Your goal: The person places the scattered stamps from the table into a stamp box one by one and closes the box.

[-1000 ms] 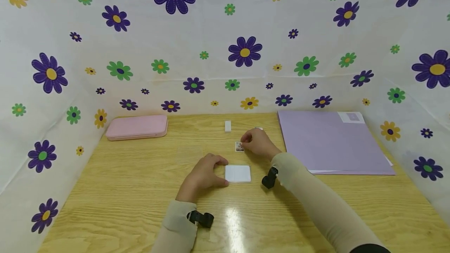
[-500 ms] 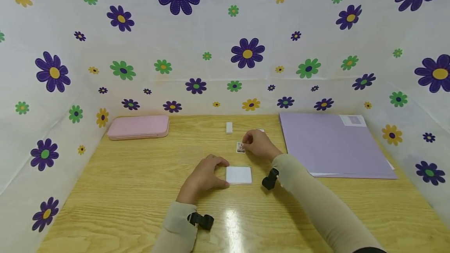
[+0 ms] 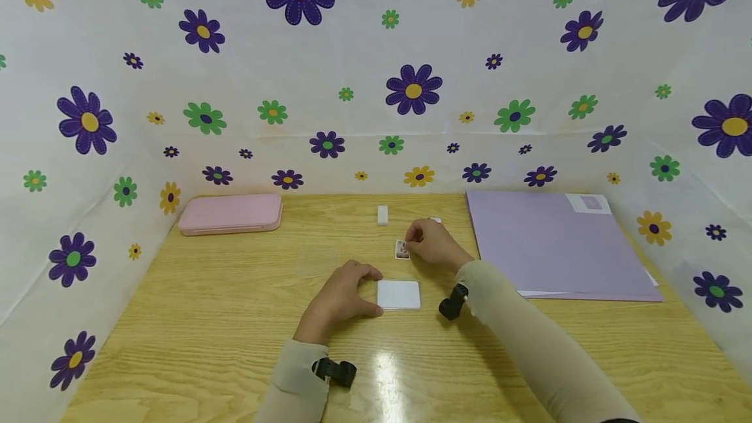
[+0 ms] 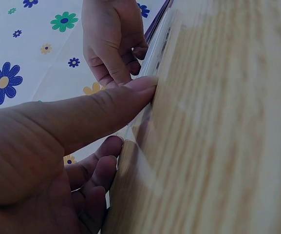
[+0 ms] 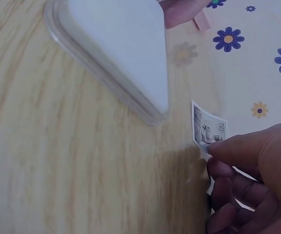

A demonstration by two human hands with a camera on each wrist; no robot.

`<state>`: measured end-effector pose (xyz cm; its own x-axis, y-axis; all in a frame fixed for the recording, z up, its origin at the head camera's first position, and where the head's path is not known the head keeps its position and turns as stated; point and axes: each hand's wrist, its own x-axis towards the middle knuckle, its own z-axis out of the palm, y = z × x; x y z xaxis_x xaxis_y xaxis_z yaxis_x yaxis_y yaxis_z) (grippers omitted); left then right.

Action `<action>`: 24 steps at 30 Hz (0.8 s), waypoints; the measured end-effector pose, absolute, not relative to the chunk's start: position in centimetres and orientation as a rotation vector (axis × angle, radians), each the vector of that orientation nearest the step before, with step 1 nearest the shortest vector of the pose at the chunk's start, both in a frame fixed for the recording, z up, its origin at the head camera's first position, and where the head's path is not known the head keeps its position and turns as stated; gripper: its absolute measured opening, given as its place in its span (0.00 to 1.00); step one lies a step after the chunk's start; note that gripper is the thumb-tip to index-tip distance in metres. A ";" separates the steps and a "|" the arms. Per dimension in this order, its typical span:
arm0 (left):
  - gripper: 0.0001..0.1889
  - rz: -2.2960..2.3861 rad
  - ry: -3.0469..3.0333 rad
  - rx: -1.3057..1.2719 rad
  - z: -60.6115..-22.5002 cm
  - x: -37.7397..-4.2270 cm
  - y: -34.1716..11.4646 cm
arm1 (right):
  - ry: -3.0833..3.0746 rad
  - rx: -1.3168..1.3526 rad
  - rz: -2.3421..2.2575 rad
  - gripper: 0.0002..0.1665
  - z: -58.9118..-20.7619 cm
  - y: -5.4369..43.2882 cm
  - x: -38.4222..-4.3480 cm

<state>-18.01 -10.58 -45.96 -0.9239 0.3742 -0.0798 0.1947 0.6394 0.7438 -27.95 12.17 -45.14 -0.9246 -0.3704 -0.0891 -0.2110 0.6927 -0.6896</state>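
A small printed postage stamp (image 3: 401,251), white-edged and marked 150, is pinched between the thumb and fingers of my right hand (image 3: 436,245). In the right wrist view the stamp (image 5: 203,126) stands tilted, its free corner pointing up. Just nearer to me lies a shallow clear case (image 3: 399,296) with a white rounded-corner top. My left hand (image 3: 343,294) holds that case at its left end, thumb at the near corner and index finger at the far one. The left wrist view shows the left thumb (image 4: 106,109) along the case's edge.
A white block (image 3: 382,215) lies behind the stamp, and a small white item (image 3: 435,219) is partly hidden behind the right hand. A faint transparent sheet (image 3: 317,260) lies on the left. Farther out are a pink pencil case (image 3: 230,214) and a purple folder (image 3: 546,247).
The head view has shifted slightly. Both hands keep their places, the left at the case and the right pinching the stamp.
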 end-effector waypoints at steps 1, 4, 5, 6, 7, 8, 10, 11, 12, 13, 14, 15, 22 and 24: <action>0.29 1.155 2.635 0.463 -45.9 -18.0 -10.6 | 2.677 -0.465 -1.061 0.03 -45.1 12.2 -27.9; 0.29 1.154 2.638 0.457 -45.9 -18.0 -10.5 | 2.658 -0.471 -1.089 0.03 -45.1 12.4 -27.8; 0.29 1.153 2.639 0.457 -45.9 -18.0 -10.5 | 2.652 -0.479 -1.098 0.03 -45.1 12.5 -27.8; 0.29 1.151 2.641 0.458 -45.9 -18.0 -10.5 | 2.647 -0.496 -1.105 0.03 -45.0 12.6 -27.8; 0.29 1.149 2.642 0.457 -45.9 -18.0 -10.5 | 2.638 -0.507 -1.116 0.03 -44.9 12.6 -27.7; 0.29 1.147 2.644 0.459 -45.9 -18.0 -10.5 | 2.626 -0.520 -1.123 0.03 -44.9 12.7 -27.7; 0.29 1.145 2.646 0.465 -45.9 -18.0 -10.5 | 2.595 -0.541 -1.147 0.03 -44.7 12.9 -27.6; 0.29 1.142 2.647 0.469 -45.9 -18.0 -10.5 | 2.576 -0.546 -1.160 0.03 -44.7 12.9 -27.6; 0.29 1.139 2.649 0.474 -45.9 -18.0 -10.5 | 2.559 -0.546 -1.172 0.03 -44.6 13.0 -27.5; 0.29 1.136 2.651 0.476 -46.0 -18.0 -10.6 | 2.541 -0.546 -1.185 0.03 -44.5 13.1 -27.5; 0.29 1.135 2.651 0.479 -46.0 -18.1 -10.6 | 2.527 -0.553 -1.193 0.03 -44.5 13.2 -27.4; 0.29 1.133 2.653 0.481 -46.0 -18.1 -10.6 | 2.511 -0.553 -1.204 0.04 -44.4 13.3 -27.4; 0.29 1.127 2.652 0.478 -46.0 -18.1 -10.6 | 2.470 -0.558 -1.234 0.04 -44.3 13.5 -26.8; 0.29 1.129 2.651 0.475 -46.0 -18.1 -10.6 | 2.456 -0.564 -1.242 0.04 -44.3 13.5 -26.6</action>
